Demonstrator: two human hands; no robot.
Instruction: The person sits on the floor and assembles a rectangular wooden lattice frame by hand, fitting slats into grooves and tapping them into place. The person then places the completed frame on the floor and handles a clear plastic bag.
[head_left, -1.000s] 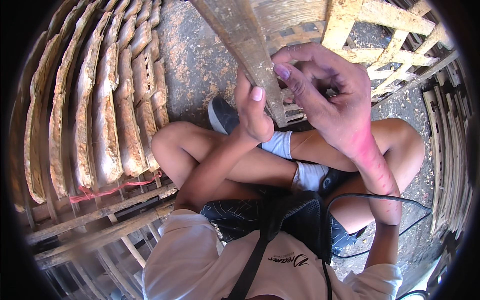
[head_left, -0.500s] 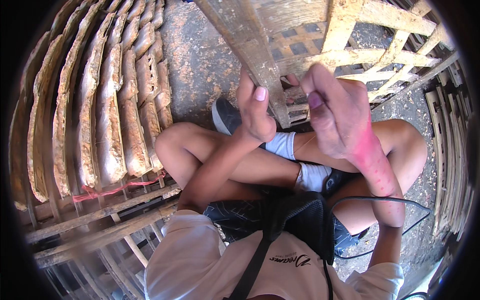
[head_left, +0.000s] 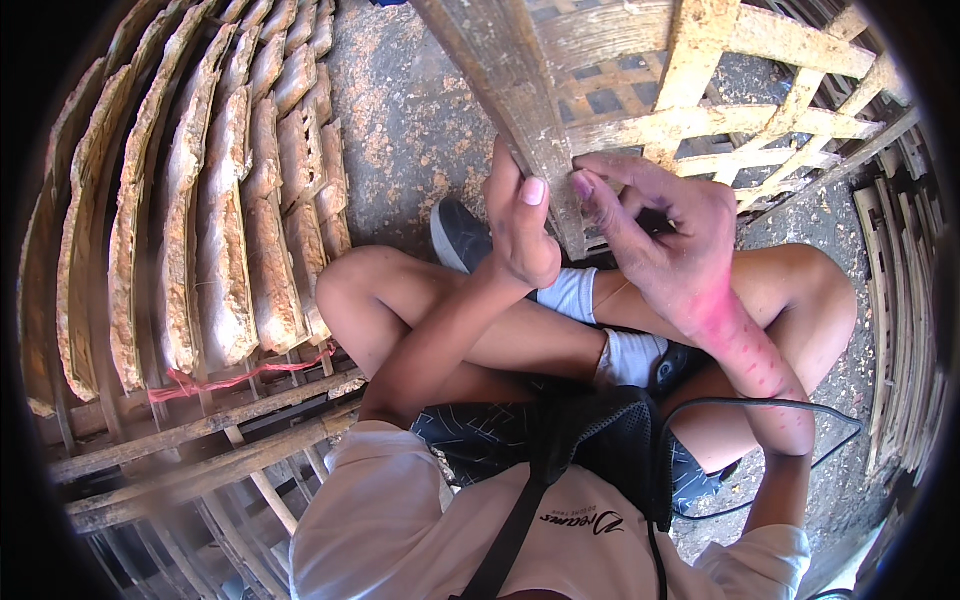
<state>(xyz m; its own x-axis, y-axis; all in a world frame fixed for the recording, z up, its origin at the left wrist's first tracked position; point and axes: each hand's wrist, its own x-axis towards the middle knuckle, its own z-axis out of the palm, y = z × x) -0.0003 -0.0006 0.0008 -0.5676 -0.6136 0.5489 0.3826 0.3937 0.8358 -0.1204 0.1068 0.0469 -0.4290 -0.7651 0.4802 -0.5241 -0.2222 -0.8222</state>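
In front of me stands a lattice panel (head_left: 690,55) of crossed pale bamboo slats, edged by a flat grey-brown wooden bar (head_left: 505,75) that slants down toward my crossed legs. My left hand (head_left: 522,222) is closed around the lower part of this bar, its thumb lying on the near face and its other fingers mostly hidden behind. At the bar's right edge, the thumb and index fingertip of my right hand (head_left: 672,235) come together in a pinch. Whatever small thing may be between them is too small to make out. The other right fingers are curled.
To my left lean rows of rough-edged, curved brown sheets (head_left: 225,220) on a slatted bamboo rack (head_left: 200,480), with a red plastic strip (head_left: 240,378) tied across. More thin wooden slats (head_left: 895,330) stack at the right. Crumbs litter the grey floor (head_left: 395,130). A black cable (head_left: 850,415) loops beside my right knee.
My right hand has moved left and turned from a closed fist, bringing its thumb and index fingertip to the bar's edge. My left hand keeps its hold on the bar.
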